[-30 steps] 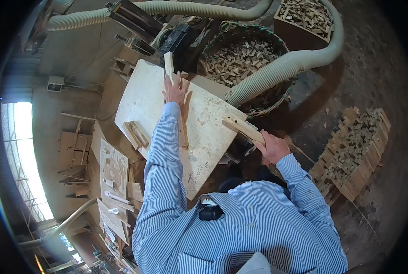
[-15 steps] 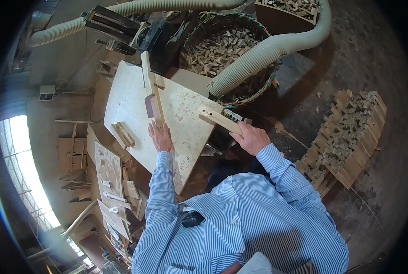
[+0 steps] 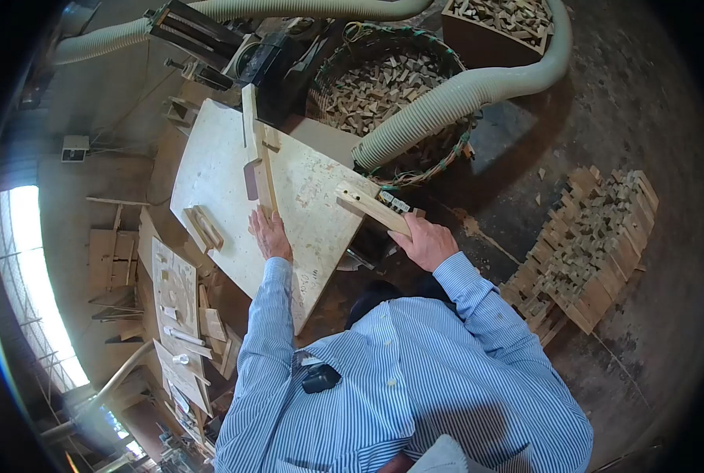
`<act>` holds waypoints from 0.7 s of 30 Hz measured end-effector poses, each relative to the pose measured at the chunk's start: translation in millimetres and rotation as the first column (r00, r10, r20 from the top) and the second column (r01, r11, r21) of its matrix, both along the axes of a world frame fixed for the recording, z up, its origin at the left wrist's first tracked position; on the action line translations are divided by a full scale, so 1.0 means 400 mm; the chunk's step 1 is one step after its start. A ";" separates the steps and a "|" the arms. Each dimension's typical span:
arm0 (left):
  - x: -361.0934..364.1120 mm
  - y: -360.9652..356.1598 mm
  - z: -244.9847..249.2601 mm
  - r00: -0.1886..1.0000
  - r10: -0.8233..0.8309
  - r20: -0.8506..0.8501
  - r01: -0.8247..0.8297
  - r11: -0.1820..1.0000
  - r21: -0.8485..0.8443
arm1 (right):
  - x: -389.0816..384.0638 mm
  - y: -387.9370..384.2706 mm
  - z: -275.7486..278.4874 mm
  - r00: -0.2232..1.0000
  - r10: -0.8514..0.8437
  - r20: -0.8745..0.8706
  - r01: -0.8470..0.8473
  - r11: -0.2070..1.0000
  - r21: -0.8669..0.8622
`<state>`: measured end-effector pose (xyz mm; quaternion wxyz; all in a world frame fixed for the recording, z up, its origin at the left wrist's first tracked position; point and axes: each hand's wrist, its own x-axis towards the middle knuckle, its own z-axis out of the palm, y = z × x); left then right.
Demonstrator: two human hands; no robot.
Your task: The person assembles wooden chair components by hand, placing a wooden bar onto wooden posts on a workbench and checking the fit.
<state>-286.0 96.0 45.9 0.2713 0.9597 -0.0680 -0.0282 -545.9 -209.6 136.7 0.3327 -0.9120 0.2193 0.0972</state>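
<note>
My right hand (image 3: 428,243) is wrapped round the near end of a wooden piece (image 3: 374,208) with dark holes at its far end. That far end reaches over the right edge of the pale worktable (image 3: 311,206). My left hand (image 3: 271,235) lies flat on the table, its fingers stretched out and touching the near end of a long wooden strip (image 3: 262,177). A dark brown block (image 3: 251,181) sits against the strip's left side. The strip's far end reaches the machine (image 3: 271,61) behind the table.
A small wooden frame (image 3: 203,228) rests on the table's left part. Beyond the table stands a wicker basket (image 3: 383,91) of wood offcuts, with a ribbed hose (image 3: 446,102) across it. Stacked wooden pieces (image 3: 584,248) lie on the floor at right. A second bench (image 3: 175,288) stands at left.
The view has shifted slightly. Both hands keep their places: the left flat by the wooden strip, the right round the wooden piece.
</note>
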 end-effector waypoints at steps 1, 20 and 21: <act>0.002 0.001 0.000 1.000 -0.013 0.026 0.013 1.000 0.022 | 0.000 0.002 -0.007 1.000 0.009 0.000 -0.009 1.000 -0.001; 0.135 0.176 -0.110 0.954 0.013 0.300 -0.034 0.997 0.064 | -0.025 0.068 -0.262 0.995 -0.092 0.049 0.086 0.990 0.114; 0.164 0.216 -0.108 0.940 0.058 0.338 -0.117 0.981 0.157 | -0.028 0.071 -0.262 0.995 -0.086 0.044 0.081 0.992 0.100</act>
